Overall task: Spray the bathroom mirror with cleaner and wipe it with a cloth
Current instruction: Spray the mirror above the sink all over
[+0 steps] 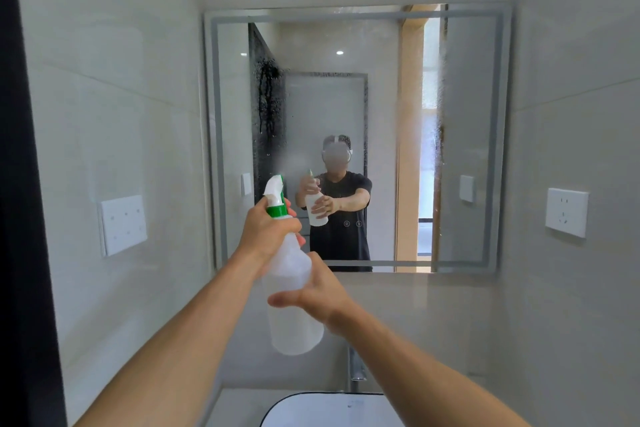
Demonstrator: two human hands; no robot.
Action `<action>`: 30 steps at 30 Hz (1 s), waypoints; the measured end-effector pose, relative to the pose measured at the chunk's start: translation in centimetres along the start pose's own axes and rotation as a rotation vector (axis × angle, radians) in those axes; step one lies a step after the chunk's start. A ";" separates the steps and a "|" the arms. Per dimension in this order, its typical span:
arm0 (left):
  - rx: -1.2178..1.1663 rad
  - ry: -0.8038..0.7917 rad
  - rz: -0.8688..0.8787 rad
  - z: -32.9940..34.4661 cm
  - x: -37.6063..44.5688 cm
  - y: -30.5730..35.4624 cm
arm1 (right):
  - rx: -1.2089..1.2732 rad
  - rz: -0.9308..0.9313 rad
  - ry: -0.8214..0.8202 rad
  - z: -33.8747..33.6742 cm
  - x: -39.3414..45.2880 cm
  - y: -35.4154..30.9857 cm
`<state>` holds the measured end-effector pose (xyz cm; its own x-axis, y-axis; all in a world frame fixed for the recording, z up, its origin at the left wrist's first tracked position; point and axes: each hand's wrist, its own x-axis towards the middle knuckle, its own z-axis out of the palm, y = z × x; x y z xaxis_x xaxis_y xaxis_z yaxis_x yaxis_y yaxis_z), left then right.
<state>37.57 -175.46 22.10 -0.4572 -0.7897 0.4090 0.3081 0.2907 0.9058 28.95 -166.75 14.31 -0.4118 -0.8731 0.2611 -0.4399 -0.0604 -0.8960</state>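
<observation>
A rectangular mirror (381, 97) hangs on the tiled wall straight ahead, with wet droplets and streaks on its left and right parts. I hold a translucent white spray bottle (294, 315) with a green collar and white trigger head, its nozzle pointing at the mirror. My left hand (266, 232) grips the bottle's neck at the trigger. My right hand (315, 291) presses against the bottle's body from the right. A faint mist hangs just above the nozzle. No cloth is in view.
A white basin (332, 409) with a chrome tap (356, 371) sits below the mirror. White wall sockets are on the left wall (123, 224) and the right wall (566, 211). A dark door edge (20, 218) runs down the far left.
</observation>
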 end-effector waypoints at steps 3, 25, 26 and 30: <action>0.014 -0.027 -0.007 -0.1 -0.4 -0.9 | 0.023 0.024 -0.002 0.3 -0.4 0.8; 0.034 -0.344 -0.018 11.6 -2.1 -4.6 | 0.029 0.208 0.240 -8.0 -5.2 6.0; 0.030 -0.354 -0.018 12.4 -2.2 -4.8 | 0.019 0.218 0.249 -8.6 -5.5 6.2; 0.014 -0.385 -0.026 15.6 -2.8 -5.7 | 0.017 0.245 0.289 -11.3 -7.4 7.1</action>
<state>24.07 -166.55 17.49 -0.7455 -0.5368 0.3952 0.2822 0.2830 0.9167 19.88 -155.29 10.11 -0.7126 -0.6901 0.1263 -0.2875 0.1231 -0.9498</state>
